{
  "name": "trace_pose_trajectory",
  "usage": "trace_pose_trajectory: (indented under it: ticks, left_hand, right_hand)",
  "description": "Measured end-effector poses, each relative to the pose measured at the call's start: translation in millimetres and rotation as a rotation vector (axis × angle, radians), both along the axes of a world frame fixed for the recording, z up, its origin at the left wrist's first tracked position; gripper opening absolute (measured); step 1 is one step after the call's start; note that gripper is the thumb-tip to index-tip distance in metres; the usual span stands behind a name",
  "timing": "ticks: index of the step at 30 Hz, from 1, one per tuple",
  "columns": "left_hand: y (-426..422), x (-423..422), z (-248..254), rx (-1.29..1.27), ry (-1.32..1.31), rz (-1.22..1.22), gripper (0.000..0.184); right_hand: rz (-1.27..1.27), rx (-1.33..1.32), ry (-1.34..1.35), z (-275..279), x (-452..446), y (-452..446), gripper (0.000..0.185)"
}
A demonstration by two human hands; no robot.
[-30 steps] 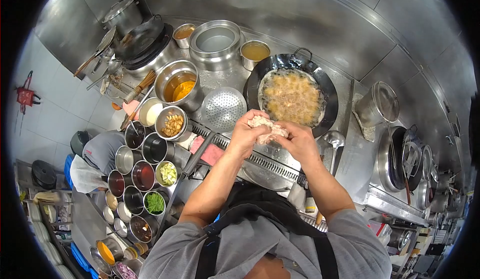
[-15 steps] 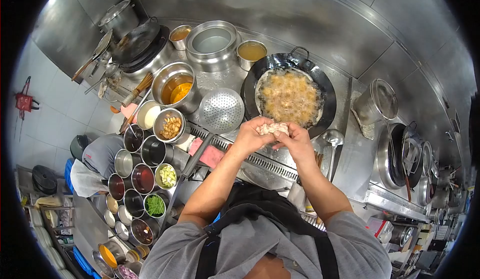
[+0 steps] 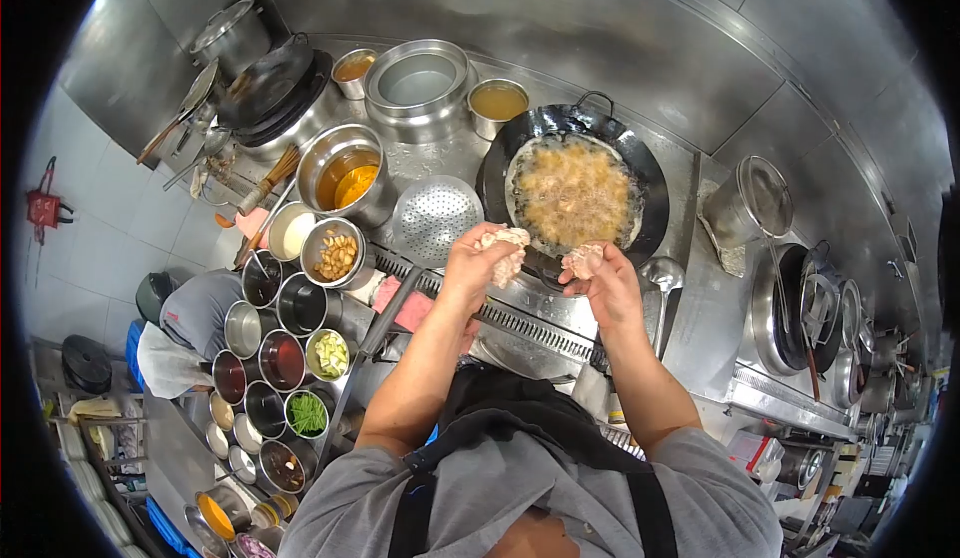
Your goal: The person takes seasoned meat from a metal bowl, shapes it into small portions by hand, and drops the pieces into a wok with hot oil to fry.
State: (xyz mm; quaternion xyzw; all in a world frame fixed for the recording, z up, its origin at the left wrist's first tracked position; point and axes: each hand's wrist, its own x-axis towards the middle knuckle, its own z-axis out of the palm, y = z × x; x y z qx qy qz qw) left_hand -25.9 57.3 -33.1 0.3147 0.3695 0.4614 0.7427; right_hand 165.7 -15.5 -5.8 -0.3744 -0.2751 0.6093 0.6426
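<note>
My left hand (image 3: pixel 470 270) is closed around a clump of pale pink, coated raw meat (image 3: pixel 508 258), just in front of the wok's near left rim. Between the fingertips of my right hand (image 3: pixel 612 293) is a smaller piece of the same raw meat (image 3: pixel 582 259). The two hands are apart. Beyond them, a black wok (image 3: pixel 655 173) holds bubbling oil with many golden pieces of food (image 3: pixel 575 193) frying in it.
A perforated strainer (image 3: pixel 437 220) lies left of the wok, beside a pot of orange oil (image 3: pixel 352 186). A ladle (image 3: pixel 660 276) rests at the right. Several metal containers of ingredients, including chopped greens (image 3: pixel 307 414), stand at the left. Another person's grey sleeve (image 3: pixel 195 308) shows beyond them.
My hands were together on one clump of meat. They have moved apart, with a smaller piece now in the right hand and the larger clump in the left.
</note>
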Motion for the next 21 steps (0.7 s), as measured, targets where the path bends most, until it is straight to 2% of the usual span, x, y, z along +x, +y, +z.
trace_pose_trajectory:
  ticks: [1,4,7,8,11,12,14,16,19,21]
  left_hand:
    - [0.6,-0.1,0.1,-0.020,-0.028,0.025,0.017]
    - [-2.1,-3.9,-1.9,-0.060,-0.082,-0.003,0.017]
    - [-5.9,-7.9,-9.6,-0.073,-0.047,-0.057,0.021]
    - [-7.8,-9.5,-11.2,-0.084,-0.026,-0.076,0.022]
    - [-14.0,-16.5,-16.4,-0.094,-0.017,-0.139,0.026]
    - [-15.9,-17.7,-18.9,-0.110,-0.027,-0.148,0.027]
    - [-17.3,-17.8,-16.8,-0.128,-0.032,-0.146,0.028]
    - [-18.6,-19.0,-15.4,-0.174,-0.037,-0.169,0.030]
    - [-17.9,-20.2,-12.4,-0.179,-0.090,-0.174,0.034]
    - [-17.1,-20.0,-6.5,-0.187,-0.116,-0.181,0.037]
  right_hand:
    - [-0.007,-0.001,-0.003,-0.2,1.8,0.2,0.016]
    - [-0.073,-0.127,0.030,-9.1,9.9,6.2,0.022]
    - [-0.085,-0.202,-0.318,-40.5,27.6,15.0,0.026]
    - [-0.090,-0.204,-0.317,-54.3,38.9,18.8,0.026]
    - [-0.155,-0.359,-1.262,-83.5,85.0,34.6,0.024]
    - [-0.154,-0.363,-1.261,-88.2,98.9,40.9,0.024]
    - [-0.328,-0.110,-1.606,-96.8,124.6,55.8,0.022]
    - [-0.306,-0.186,-1.667,-100.2,145.4,73.1,0.018]
    - [-0.539,-0.075,-1.467,-86.7,164.4,84.3,0.020]
    - [-0.588,-0.075,-1.278,-73.0,165.9,82.8,0.018]
